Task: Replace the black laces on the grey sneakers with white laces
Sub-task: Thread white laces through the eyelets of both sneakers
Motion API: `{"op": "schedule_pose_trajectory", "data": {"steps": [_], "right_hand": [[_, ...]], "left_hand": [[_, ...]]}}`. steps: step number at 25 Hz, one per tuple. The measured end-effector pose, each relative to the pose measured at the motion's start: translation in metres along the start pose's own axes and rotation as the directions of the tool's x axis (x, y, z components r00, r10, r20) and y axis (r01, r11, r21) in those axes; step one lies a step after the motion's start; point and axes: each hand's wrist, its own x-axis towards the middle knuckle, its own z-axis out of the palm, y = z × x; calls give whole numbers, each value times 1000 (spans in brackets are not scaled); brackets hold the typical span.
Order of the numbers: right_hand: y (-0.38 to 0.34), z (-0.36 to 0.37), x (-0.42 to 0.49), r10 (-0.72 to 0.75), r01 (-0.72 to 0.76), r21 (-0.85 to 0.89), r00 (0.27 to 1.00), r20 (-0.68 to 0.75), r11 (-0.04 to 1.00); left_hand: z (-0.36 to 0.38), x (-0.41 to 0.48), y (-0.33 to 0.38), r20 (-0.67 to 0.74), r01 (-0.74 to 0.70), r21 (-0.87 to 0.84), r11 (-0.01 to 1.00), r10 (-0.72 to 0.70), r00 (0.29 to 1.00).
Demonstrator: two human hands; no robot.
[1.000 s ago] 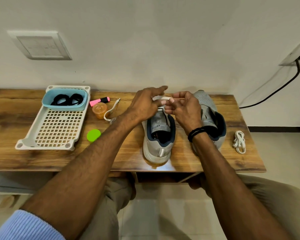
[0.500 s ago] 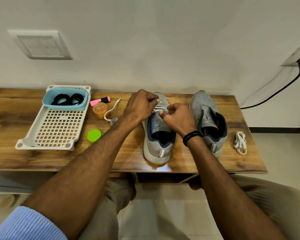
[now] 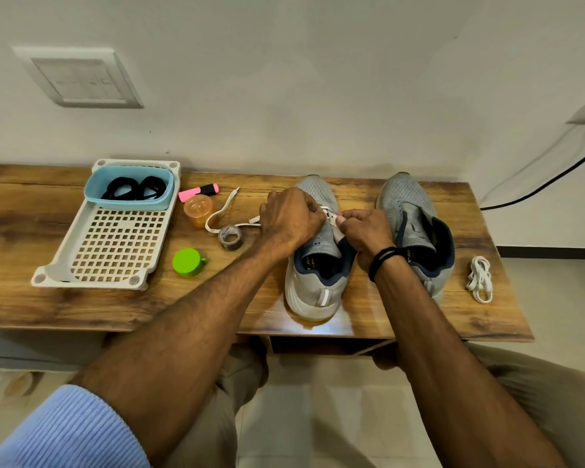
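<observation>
Two grey sneakers stand on the wooden table, toes to the wall: the left sneaker (image 3: 313, 285) and the right sneaker (image 3: 416, 224), which shows no lace. My left hand (image 3: 289, 217) and my right hand (image 3: 365, 231) meet over the left sneaker's eyelets, and both pinch a white lace (image 3: 222, 214) there. The lace's free end trails left across the table. A second white lace (image 3: 479, 279) lies bundled at the table's right end. The black laces (image 3: 134, 190) lie coiled in a blue tub (image 3: 95, 194).
A white perforated tray (image 3: 112, 251) holds the blue tub at the left. Between tray and sneakers are a pink highlighter (image 3: 198, 192), an orange cup (image 3: 198, 209), a tape roll (image 3: 231, 237) and a green lid (image 3: 187, 262). A black cable (image 3: 537, 187) hangs at the right wall.
Both hands have dropped from above the toe down onto the left sneaker's eyelets and closed on the white lace. The view has shifted slightly.
</observation>
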Motion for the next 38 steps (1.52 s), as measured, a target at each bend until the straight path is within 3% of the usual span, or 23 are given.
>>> {"op": "schedule_pose_trajectory", "data": {"steps": [3,7,9,18,22,31,35,38], "right_hand": [[0,-1,2,48,-47,96,999,-10,994],[3,1,5,72,-70,156,997,-3,985],[3,2,7,73,-70,159,997,-9,985],[5,6,9,76,-73,143,997,-20,987],[5,4,7,-1,2,45,1000,-11,999],[0,1,-1,-117,114,-94,993,-28,989],[-1,-1,-5,-155,150,-104,987,-39,983],[2,-1,-6,-211,204,-140,977,-42,969]], "left_hand": [[10,-1,3,106,117,-190,975,-98,990],[13,3,5,192,279,-492,825,-211,959],[14,4,3,201,306,-546,780,-233,951],[12,2,5,132,253,-437,863,-217,967],[14,2,4,116,183,-378,908,-150,982],[17,1,-3,123,89,-423,902,-40,992],[15,1,-8,108,-93,-360,928,141,984],[17,-1,-5,51,-236,-195,952,250,967]]}}
